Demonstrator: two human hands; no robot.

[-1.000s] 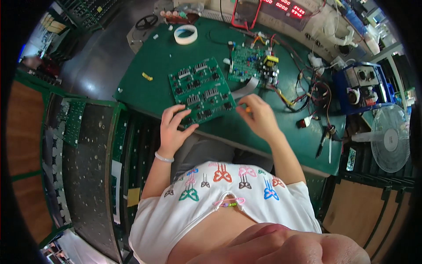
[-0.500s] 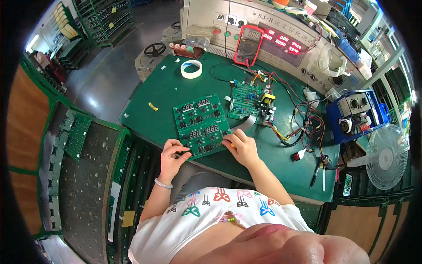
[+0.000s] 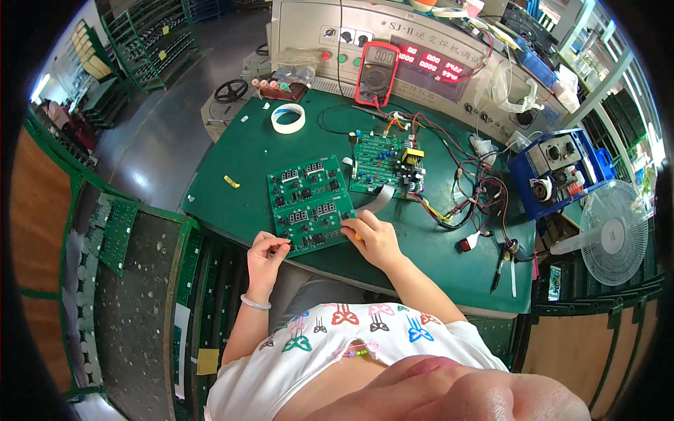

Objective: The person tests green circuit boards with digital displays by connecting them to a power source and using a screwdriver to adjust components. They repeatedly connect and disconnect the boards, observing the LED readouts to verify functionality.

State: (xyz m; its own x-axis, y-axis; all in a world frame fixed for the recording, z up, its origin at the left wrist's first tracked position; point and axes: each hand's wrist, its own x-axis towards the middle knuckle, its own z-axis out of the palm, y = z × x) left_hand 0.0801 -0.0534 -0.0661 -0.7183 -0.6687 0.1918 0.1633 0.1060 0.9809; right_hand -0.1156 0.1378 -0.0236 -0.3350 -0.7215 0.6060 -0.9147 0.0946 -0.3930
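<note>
A green circuit board panel (image 3: pixel 309 203) with several digit displays lies tilted at the table's near edge. My left hand (image 3: pixel 265 258) is closed in a pinch at its lower left corner; whether a small part is also between the fingertips, I cannot tell. At the panel's right edge my right hand (image 3: pixel 372 237) is closed, with a small orange thing (image 3: pixel 358 236) showing between its fingers. A grey ribbon cable (image 3: pixel 382 200) emerges beside this hand and runs to a second green circuit board (image 3: pixel 379 163), which carries a yellow transformer (image 3: pixel 414 154).
Behind stand a red multimeter (image 3: pixel 377 74) and a grey test bench (image 3: pixel 309 35) with lit red readouts. A tape roll (image 3: pixel 288 119) lies at the back left. Tangled wires (image 3: pixel 477 189), a pen (image 3: pixel 500 272), a blue machine (image 3: pixel 562 172) and a fan (image 3: pixel 611 235) occupy the right.
The view has shifted slightly, so the table appears further left. My left hand's fingers have drawn closer together at the panel's corner. My right hand stays at the panel's right edge.
</note>
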